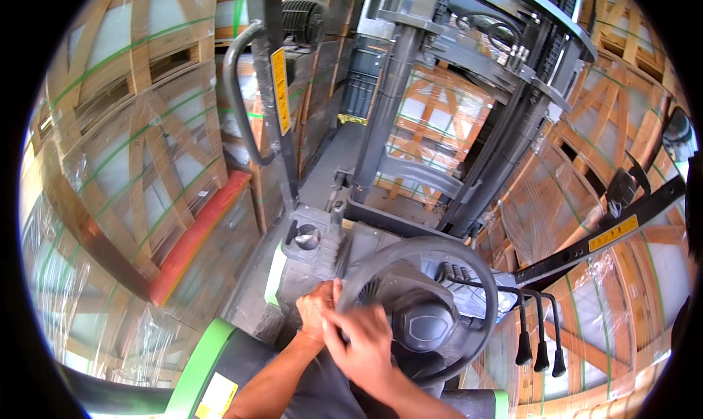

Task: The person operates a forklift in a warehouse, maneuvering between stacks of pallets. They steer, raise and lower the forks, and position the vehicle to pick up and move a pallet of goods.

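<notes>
Both hands meet at the wheel [417,302], low in the middle of the picture. The left hand [316,307] curls its fingers round the rim at nine o'clock. The right hand [364,343] lies over it, fingers bent. The wheel looks hard and smooth, best held by the rim. A long yellow label [280,91] sits at eleven o'clock, another yellow label [612,233] at three. Wrapped crates [139,141] stand all around.

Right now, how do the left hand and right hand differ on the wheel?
The left hand sits at the steering wheel rim's left edge, fingers curled by it; the right hand lies nearer the black hub, overlapping the left hand. The left hand is partly hidden; the right hand shows its whole back. Both are bare and close together; actual grip is unclear.
</notes>
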Demonstrator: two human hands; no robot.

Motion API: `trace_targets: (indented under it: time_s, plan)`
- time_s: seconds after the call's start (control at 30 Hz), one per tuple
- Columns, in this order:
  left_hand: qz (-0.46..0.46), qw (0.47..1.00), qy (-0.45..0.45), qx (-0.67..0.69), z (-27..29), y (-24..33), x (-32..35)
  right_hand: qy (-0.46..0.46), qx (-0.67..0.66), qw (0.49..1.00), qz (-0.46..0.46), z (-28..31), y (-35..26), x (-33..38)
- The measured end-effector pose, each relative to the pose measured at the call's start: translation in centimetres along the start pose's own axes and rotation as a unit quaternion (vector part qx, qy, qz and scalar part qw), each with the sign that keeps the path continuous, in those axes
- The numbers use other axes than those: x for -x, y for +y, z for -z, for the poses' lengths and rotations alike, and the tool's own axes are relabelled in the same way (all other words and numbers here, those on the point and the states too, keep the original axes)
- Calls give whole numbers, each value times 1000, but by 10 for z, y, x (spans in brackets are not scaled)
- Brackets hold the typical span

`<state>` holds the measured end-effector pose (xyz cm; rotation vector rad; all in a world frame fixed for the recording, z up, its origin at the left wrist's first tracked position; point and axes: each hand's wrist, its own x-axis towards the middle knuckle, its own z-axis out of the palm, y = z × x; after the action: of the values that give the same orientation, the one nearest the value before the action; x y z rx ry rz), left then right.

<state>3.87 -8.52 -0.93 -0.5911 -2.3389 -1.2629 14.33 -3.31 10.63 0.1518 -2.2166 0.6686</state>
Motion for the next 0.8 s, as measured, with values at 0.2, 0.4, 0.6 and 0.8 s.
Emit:
trace_targets:
  time_s: [0.2,0.4,0.6,0.8]
  plan:
    - [34,999,2,26,14,1,4,144,23,979,-140,45,64,-86]
    - [29,999,3,28,20,4,9,239,11,930,-279,129,87,-27]
    - [5,999,23,39,19,-4,18,263,60,912,-307,152,63,38]
    - [3,998,7,61,31,-6,27,269,51,908,-318,152,37,76]
